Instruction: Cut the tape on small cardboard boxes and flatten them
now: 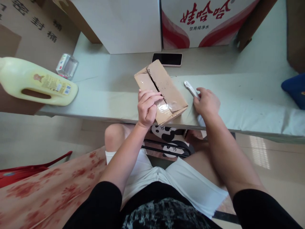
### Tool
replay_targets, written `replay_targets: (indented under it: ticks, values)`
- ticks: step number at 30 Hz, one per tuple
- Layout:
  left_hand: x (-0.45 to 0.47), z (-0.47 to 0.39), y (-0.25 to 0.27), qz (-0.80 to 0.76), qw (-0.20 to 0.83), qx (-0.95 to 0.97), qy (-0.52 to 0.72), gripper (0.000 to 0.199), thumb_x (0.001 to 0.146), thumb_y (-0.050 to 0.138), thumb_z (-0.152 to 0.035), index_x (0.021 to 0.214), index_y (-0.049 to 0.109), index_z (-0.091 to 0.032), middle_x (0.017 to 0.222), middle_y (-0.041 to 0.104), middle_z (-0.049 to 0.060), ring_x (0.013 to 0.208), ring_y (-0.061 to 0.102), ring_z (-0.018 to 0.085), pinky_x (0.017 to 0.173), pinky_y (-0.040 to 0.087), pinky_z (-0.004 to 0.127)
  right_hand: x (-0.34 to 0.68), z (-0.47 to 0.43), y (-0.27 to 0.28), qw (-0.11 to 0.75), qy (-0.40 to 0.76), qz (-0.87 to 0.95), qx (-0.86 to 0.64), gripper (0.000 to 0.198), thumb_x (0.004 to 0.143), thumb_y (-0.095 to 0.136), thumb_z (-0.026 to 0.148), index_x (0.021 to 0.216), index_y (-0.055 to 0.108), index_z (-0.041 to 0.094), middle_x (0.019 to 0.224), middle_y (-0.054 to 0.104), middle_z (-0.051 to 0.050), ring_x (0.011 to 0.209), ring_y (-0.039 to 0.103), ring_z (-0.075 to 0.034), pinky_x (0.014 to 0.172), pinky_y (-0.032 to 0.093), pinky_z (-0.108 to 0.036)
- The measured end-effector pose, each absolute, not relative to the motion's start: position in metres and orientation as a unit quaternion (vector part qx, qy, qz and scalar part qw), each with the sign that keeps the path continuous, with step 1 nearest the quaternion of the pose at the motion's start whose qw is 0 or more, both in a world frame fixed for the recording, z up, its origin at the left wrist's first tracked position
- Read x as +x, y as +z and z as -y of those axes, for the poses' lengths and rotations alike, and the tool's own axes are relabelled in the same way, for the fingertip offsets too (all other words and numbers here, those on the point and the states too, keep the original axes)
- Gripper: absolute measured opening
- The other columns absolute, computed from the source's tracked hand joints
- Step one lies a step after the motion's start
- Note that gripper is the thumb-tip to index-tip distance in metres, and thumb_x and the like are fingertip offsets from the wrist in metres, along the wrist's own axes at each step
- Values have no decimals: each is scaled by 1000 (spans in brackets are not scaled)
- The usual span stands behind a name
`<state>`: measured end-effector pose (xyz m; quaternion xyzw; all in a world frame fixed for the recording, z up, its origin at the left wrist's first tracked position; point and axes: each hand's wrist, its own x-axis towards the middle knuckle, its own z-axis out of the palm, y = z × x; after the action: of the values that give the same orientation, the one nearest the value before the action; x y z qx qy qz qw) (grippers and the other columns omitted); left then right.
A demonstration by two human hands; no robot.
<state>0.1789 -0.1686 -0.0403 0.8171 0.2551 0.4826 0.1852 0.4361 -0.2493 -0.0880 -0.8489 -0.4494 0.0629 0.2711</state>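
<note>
A small brown cardboard box (166, 81) lies at a slant on the covered table. Clear tape covers part of its top, and a dark, ragged slit runs along the middle seam. My left hand (148, 106) grips its near left side, fingers curled over the top beside the slit. To the right of the box, my right hand (207, 101) is closed around a slim white tool (190, 87) that looks like a utility knife. The rounded end of this tool points away from me, and my fingers hide its middle.
A phone (168, 59) lies behind the box, in front of large white cartons (176, 35). At the left are a pale yellow jug (54, 79) and a small clear container (68, 66). Something blue (295, 90) sits at the right edge. The table's front edge (114, 119) runs above my knees.
</note>
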Motion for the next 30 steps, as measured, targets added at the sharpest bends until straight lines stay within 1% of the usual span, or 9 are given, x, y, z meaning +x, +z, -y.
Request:
replay_targets:
  ticks: [3,6,8,11,13,17,22,26,30]
  values:
    - [176,169,-36,-254,181,834,455,35,92,42,-23,97,77,-28,107,79,2,107,63,25,116,36,52,442,244,-88,341,107,417,-836,43,79,64,31,120,72,22,93,72,-10,71,58,-21,75,55,-46]
    - [175,169,-33,-259,180,846,430,37,91,42,-22,99,78,-28,109,78,2,108,63,26,115,36,52,451,242,-88,488,149,393,-765,46,85,65,40,127,66,22,92,70,-7,68,59,-18,68,56,-40]
    - [174,168,-33,-263,179,849,422,38,91,43,-23,100,79,-29,110,78,3,109,63,26,115,36,53,453,243,-82,574,159,400,-697,47,93,57,46,135,59,27,99,69,-7,70,62,-17,67,57,-38]
    - [174,168,-34,-265,174,849,422,39,91,42,-23,100,80,-29,109,78,3,109,63,25,115,35,54,442,251,-59,632,157,439,-619,45,101,45,51,143,50,35,113,66,-8,77,66,-17,71,59,-39]
    - [174,168,-34,-263,176,850,422,41,92,41,-23,101,80,-29,110,78,3,109,63,25,116,35,54,424,257,-37,633,150,474,-593,45,102,44,54,143,49,37,116,65,-8,85,68,-19,75,60,-41]
    - [174,170,-36,-272,183,842,429,41,95,40,-27,102,80,-28,110,77,5,112,62,26,117,34,55,386,265,0,618,158,530,-559,44,98,53,59,134,55,35,110,66,-7,94,69,-22,80,62,-43]
    - [176,172,-36,-260,193,835,445,39,96,40,-29,102,79,-27,110,78,4,111,62,25,117,36,54,368,270,5,597,155,585,-527,22,93,66,45,106,62,28,103,67,-5,97,68,-22,90,61,-47]
    - [177,171,-36,-266,194,835,441,41,97,38,-30,101,80,-27,111,78,4,111,61,26,116,37,55,369,272,2,568,146,606,-538,13,92,64,36,99,61,26,96,66,-5,91,67,-21,85,60,-44]
    - [177,170,-38,-273,177,839,435,46,99,35,-35,100,80,-27,109,78,5,110,62,27,115,38,56,371,273,2,561,134,626,-525,8,91,63,27,98,61,25,93,67,-4,86,67,-19,78,58,-39]
